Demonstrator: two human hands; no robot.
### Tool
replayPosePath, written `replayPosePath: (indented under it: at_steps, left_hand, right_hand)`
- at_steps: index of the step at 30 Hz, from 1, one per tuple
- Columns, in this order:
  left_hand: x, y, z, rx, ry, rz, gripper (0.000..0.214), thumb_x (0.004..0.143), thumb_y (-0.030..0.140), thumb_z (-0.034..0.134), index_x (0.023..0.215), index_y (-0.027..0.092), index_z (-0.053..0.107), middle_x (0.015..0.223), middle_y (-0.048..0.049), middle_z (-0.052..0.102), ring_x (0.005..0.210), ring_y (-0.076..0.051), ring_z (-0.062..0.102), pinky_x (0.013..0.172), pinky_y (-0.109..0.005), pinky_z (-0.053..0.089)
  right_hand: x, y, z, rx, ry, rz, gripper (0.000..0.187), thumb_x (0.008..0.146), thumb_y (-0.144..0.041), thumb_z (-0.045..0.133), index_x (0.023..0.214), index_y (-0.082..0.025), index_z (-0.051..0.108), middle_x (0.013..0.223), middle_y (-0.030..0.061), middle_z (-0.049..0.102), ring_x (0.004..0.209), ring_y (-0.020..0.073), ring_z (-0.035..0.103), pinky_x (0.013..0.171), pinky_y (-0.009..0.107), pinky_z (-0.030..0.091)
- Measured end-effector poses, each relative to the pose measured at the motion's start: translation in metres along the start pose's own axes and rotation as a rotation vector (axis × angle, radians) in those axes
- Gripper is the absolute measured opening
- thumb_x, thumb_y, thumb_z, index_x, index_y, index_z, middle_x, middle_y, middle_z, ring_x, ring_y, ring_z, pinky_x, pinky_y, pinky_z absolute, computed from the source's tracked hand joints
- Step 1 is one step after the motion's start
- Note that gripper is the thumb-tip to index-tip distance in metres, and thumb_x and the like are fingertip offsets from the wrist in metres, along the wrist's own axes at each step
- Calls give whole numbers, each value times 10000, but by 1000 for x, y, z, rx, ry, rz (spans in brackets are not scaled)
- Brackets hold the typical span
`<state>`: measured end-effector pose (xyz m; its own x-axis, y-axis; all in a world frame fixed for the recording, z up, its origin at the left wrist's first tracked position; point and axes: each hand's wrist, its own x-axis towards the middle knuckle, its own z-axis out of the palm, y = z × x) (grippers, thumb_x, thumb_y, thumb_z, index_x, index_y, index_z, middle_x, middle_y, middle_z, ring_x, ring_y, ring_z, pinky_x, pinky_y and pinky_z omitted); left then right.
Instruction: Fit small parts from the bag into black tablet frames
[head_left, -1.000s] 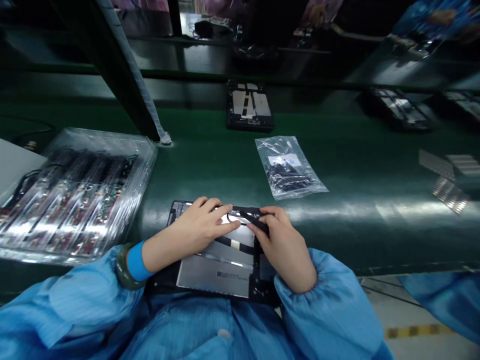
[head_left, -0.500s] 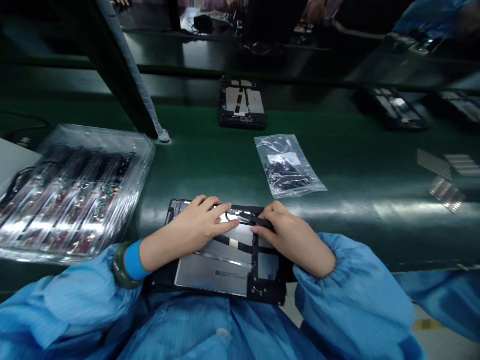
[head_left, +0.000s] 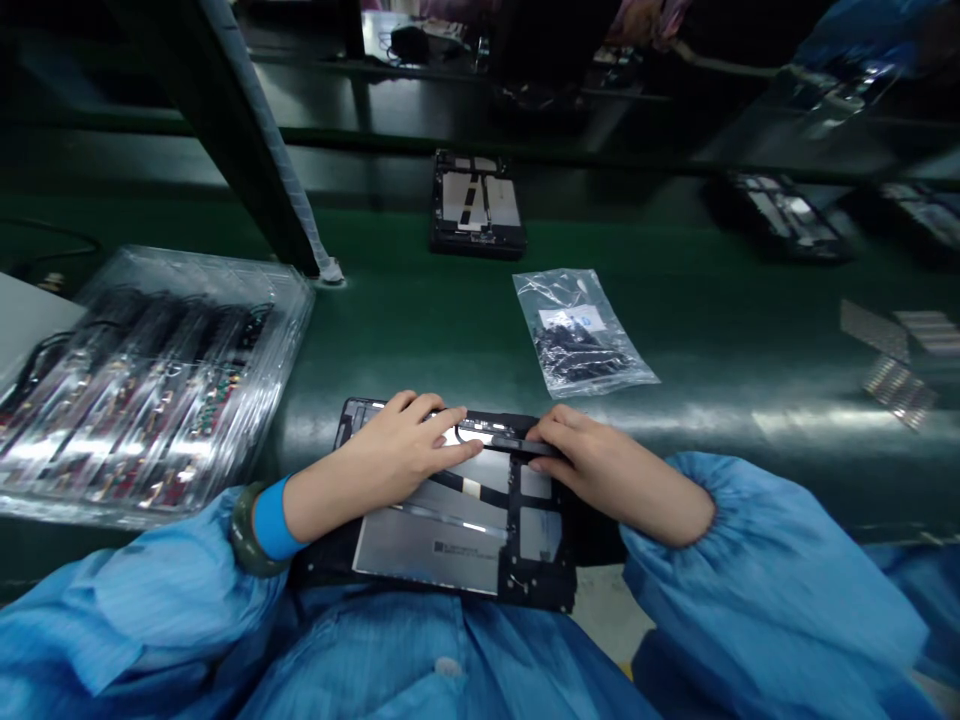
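From the head camera: an opened tablet (head_left: 427,550) lies at six o'clock, its near edge by the wearer's blue smock (head_left: 390,650). The left hand (head_left: 401,445) rests over its far edge, thumb and fingers apart. The right hand (head_left: 581,445) pinches a thin dark tool (head_left: 517,444) pointing toward nine o'clock across the tablet. From the tablet, a clear bag (head_left: 585,360) sits at one o'clock, a second tablet (head_left: 502,200) at twelve, a plastic tray (head_left: 289,290) near ten.

Can't read the print (head_left: 466,551) on the opened device (head_left: 420,560), way too tiny. Can't see the whole plastic tray (head_left: 296,325) either, chopped by the left edge.
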<state>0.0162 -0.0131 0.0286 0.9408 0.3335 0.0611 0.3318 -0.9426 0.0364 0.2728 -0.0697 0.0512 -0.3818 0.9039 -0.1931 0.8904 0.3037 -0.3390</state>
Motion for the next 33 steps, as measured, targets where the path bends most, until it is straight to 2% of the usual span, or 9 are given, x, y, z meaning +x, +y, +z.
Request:
replayPosePath:
  at_steps: [7, 12, 16, 20, 25, 33]
  left_hand:
    - [0, -1, 1, -3, -4, -1, 467, 858, 90, 509, 1286, 275, 497, 1316, -103, 488, 1078, -304, 480, 833, -435, 400]
    - [-1, 0, 1, -2, -1, 4, 452, 877, 99, 476, 1295, 271, 488, 1315, -110, 485, 1085, -314, 467, 830, -439, 402]
    - [-1, 0, 0, -7, 4, 2, 420, 888, 107, 455, 1280, 255, 497, 1318, -119, 480, 1085, -313, 466, 842, -440, 401]
    - [0, 1, -1, 3, 1, 5, 425, 884, 128, 471, 1290, 252, 488, 1307, -127, 482, 1091, -317, 472, 842, -444, 404]
    - [0, 2, -1, 13, -20, 9, 456, 905, 160, 453, 1342, 291, 447, 1328, -127, 468, 1092, -329, 481, 833, -450, 404]
    - [1, 2, -2, 21, -8, 26, 451, 918, 165, 436, 1356, 270, 440, 1325, -145, 471, 1076, -332, 494, 836, -463, 408]
  right_hand:
    - [11, 5, -10, 7, -106, -74, 139, 834, -119, 613, 961, -173, 631, 902, 37, 614, 777, 149, 613, 702, 258, 494]
    - [11, -9, -11, -195, -113, -18, 113, 834, -138, 585, 931, -165, 637, 871, 34, 607, 707, 161, 601, 595, 263, 419]
    - [4, -20, -7, -328, 89, -103, 71, 781, -118, 580, 839, -140, 615, 795, 37, 575, 619, 161, 548, 505, 270, 340]
    - [-5, -18, 0, -342, 256, -239, 165, 832, -67, 468, 899, -123, 608, 809, 61, 587, 668, 171, 555, 537, 271, 382]
    - [-15, -11, 12, -388, 322, -354, 305, 912, -53, 354, 1093, -90, 597, 860, 91, 601, 744, 189, 561, 578, 279, 421]
    - [-15, -27, 11, -481, 352, -495, 331, 902, -33, 329, 1008, -23, 642, 747, 96, 572, 653, 196, 541, 504, 306, 406]
